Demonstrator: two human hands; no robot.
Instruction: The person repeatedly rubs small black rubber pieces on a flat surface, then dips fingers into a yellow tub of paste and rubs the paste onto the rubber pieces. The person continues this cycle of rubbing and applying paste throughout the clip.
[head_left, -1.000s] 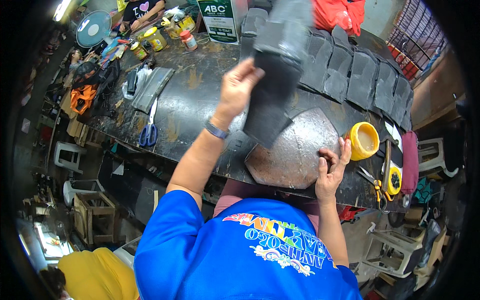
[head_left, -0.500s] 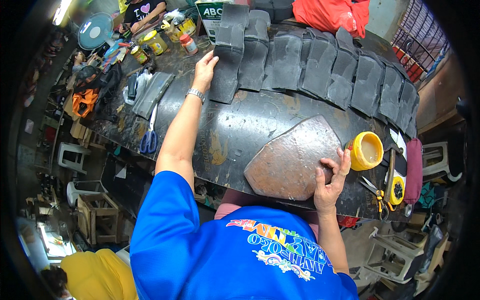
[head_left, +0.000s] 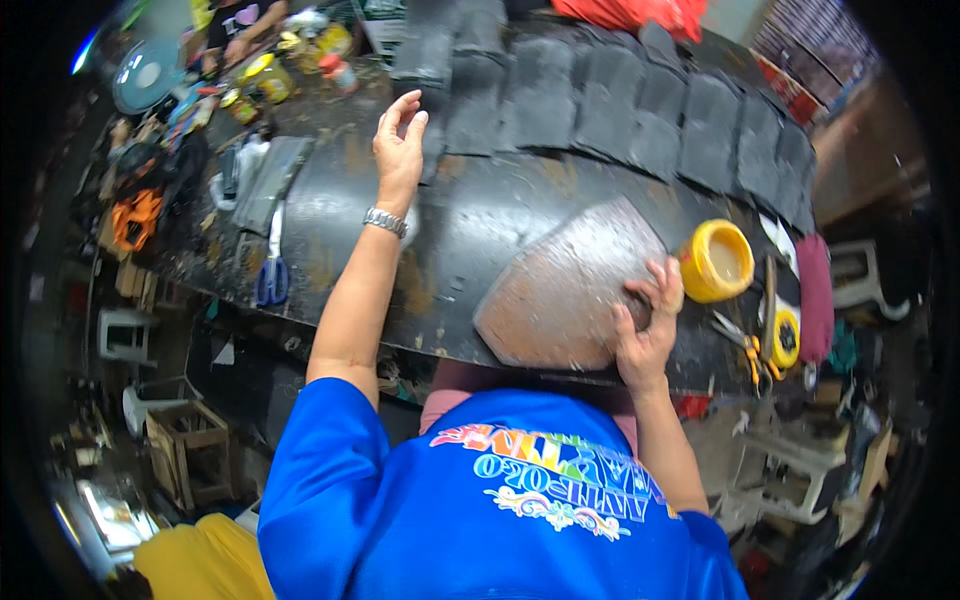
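My left hand (head_left: 401, 150), a metal-banded watch on its wrist, is at the near left edge of the leftmost black piece (head_left: 428, 115). Its fingers are bent and apart, and nothing shows between them. My right hand (head_left: 648, 325) is by the right edge of a worn brown shield-shaped plate (head_left: 565, 290), fingers curled and apart, with no held object visible. Whether its fingertips touch the plate I cannot tell. Beside that hand stands an open yellow tub (head_left: 715, 268) of pale, glue-like stuff. Overlapping black flat pieces (head_left: 610, 100) form a row along the far side.
Blue-handled scissors (head_left: 272, 265) and clear plastic sheeting (head_left: 268, 180) lie at left. Orange-handled scissors (head_left: 750, 355), a yellow tape roll (head_left: 786, 335) and a maroon roll (head_left: 815, 300) are at right. Jars (head_left: 268, 78) stand far left, near another person's arm (head_left: 250, 38).
The whole view has shifted, so the table appears higher and further left. My left hand has come off the leftmost black piece's edge, slightly nearer me. My right hand stays beside the brown plate.
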